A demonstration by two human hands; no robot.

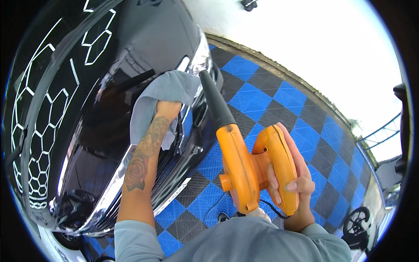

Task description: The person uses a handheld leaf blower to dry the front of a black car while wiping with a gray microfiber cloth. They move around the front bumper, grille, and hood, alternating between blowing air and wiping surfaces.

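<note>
My left hand is on a grey microfibre cloth, its fingers mostly hidden in the folds. The cloth drapes over the front edge of a glossy black car's hood, by the headlight, and hangs down the front. In my right hand is the handle of an orange handheld electric blower, with the fingers wrapped around it. The blower's black tapered nozzle points away from me, its tip close to the cloth's right side and the chrome-trimmed front corner.
Blue and black interlocking floor tiles lie beside the car, bordered by a concrete edge. A black power cord hangs from the blower. A motorcycle wheel stands at lower right. Hexagonal ceiling lights reflect in the windshield.
</note>
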